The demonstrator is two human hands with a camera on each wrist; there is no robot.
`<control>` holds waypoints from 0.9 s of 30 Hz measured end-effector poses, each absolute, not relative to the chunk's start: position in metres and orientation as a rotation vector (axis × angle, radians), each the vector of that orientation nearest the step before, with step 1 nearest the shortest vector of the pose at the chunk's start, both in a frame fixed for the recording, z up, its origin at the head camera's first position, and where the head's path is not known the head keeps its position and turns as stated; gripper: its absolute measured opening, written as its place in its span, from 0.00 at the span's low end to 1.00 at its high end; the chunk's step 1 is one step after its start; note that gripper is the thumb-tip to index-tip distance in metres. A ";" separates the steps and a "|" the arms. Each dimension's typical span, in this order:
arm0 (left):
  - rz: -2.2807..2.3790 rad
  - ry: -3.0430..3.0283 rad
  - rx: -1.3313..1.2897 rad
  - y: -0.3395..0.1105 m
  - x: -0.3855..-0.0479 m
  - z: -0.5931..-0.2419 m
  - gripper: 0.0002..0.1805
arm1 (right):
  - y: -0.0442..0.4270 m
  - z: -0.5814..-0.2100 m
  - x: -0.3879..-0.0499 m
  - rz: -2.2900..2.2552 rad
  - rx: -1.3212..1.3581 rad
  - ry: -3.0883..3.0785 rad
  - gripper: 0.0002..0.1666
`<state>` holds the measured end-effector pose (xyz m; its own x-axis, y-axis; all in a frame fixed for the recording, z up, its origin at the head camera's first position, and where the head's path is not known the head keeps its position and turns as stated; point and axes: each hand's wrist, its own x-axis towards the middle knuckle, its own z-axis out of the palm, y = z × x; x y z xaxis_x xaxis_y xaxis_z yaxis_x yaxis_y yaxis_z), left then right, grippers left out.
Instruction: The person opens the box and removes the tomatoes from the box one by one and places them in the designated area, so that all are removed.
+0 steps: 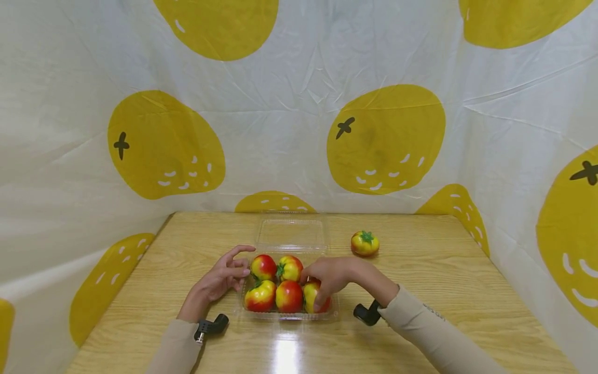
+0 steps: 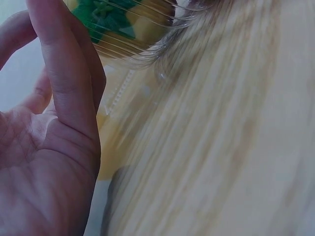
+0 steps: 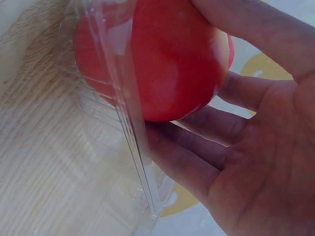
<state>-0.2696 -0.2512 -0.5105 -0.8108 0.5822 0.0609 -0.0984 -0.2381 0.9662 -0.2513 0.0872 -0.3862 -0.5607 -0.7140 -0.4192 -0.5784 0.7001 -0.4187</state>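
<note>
A clear plastic container with its lid laid back holds several red-and-yellow tomato-like fruits. My right hand grips the front right fruit inside the container; in the right wrist view my hand has thumb and fingers around the red fruit, beside the clear wall. At the container's left side is my left hand, its fingers loosely bent. In the left wrist view that hand is by the ribbed clear wall, gripping nothing visible.
Another red-and-yellow fruit with a green top lies on the wooden table, behind and right of the container. A white cloth with yellow fruit prints hangs behind the table and along both sides.
</note>
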 end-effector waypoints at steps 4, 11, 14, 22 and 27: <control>2.083 1.598 0.570 -0.251 -0.270 -0.511 0.33 | 0.088 -0.384 -0.250 -0.321 -0.992 2.337 0.33; 2.074 1.623 0.567 -0.250 -0.272 -0.512 0.36 | 0.092 -0.378 -0.250 -0.322 -0.975 2.331 0.33; 2.074 1.631 0.573 -0.251 -0.273 -0.512 0.36 | 0.093 -0.377 -0.250 -0.324 -0.978 2.333 0.33; 2.070 1.625 0.584 -0.250 -0.271 -0.511 0.36 | 0.092 -0.379 -0.247 -0.304 -0.988 2.353 0.33; 2.074 1.626 0.595 -0.249 -0.270 -0.511 0.35 | 0.091 -0.381 -0.248 -0.318 -0.992 2.359 0.32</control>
<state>-0.2702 -0.2493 -0.5112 -0.8127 0.5790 0.0657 -0.0743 -0.2149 0.9738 -0.2484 0.0915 -0.3810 -0.5728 -0.7153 -0.4003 -0.5840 0.6988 -0.4130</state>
